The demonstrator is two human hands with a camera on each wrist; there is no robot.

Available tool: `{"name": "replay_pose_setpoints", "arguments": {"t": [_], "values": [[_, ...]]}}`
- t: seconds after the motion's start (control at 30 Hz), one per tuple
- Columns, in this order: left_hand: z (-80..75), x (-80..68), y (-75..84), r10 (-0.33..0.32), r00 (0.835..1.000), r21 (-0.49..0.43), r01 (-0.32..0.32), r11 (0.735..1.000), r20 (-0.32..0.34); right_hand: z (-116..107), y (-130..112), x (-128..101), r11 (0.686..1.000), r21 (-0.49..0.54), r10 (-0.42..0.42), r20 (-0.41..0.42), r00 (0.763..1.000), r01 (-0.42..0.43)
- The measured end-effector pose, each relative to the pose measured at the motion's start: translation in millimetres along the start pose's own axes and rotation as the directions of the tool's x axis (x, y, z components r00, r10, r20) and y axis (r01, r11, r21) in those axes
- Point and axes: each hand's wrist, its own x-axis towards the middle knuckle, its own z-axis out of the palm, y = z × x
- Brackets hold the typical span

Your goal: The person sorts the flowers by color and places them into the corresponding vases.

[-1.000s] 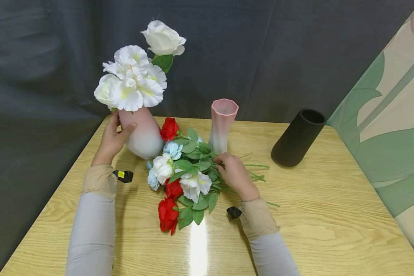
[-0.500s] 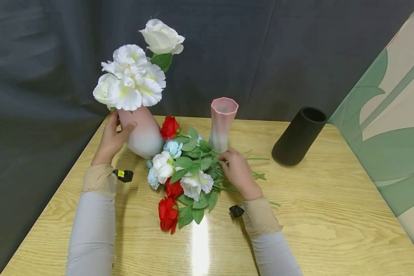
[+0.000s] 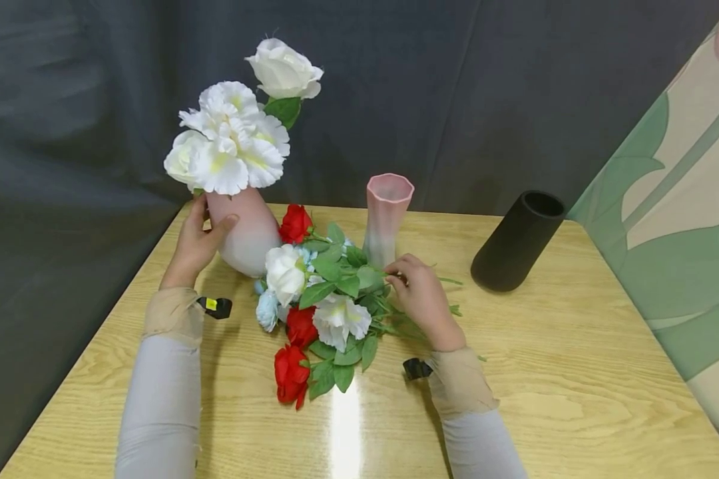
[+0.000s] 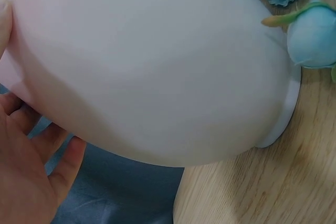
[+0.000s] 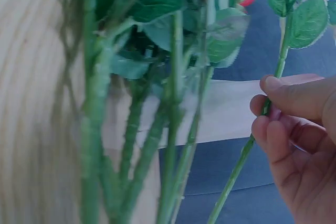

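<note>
White rose stem [image 5: 239, 163] is pinched in the right hand's grip [image 3: 422, 299], its bloom [image 3: 285, 271] toward the worktop's [image 3: 545, 372] left edge, long axis crosswise above the flower pile [image 3: 323, 319]. The left hand's grip [image 3: 194, 243] curls round the round pink vase [image 3: 248, 233] near the far left corner.

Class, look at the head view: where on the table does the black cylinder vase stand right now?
The black cylinder vase stands empty at the table's far right, right of the narrow pink vase, beyond the right hand.
</note>
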Motion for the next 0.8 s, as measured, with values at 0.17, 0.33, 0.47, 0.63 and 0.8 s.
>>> {"name": "replay_pose_setpoints", "arguments": {"t": [0.17,0.33,0.47,0.63,0.8], "values": [[-0.4,-6.6,7.6,0.001,1.000,-0.012,-0.001,1.000,0.025,-6.9,-6.0,-3.7,0.999,0.041,-0.005,-0.043,0.999,0.007],[-0.3,-6.8,3.9,0.007,0.999,-0.004,-0.007,1.000,0.039,-13.5,-14.2,-5.9,0.995,0.093,-0.019,-0.100,0.995,0.029],[1.7,-9.3,6.7,0.008,0.999,-0.003,-0.008,1.000,0.044,-16.5,-21.4,-6.7,0.989,0.141,-0.027,-0.143,0.989,0.048],[5.0,-17.1,27.4,0.004,0.998,-0.017,-0.003,1.000,0.062,-17.7,-27.9,-5.8,0.978,0.200,-0.023,-0.187,0.982,0.061],[5.7,-12.3,16.2,-0.003,0.998,-0.019,0.005,1.000,0.061,-15.8,-36.4,-2.1,0.960,0.264,-0.030,-0.221,0.975,0.090]]}}
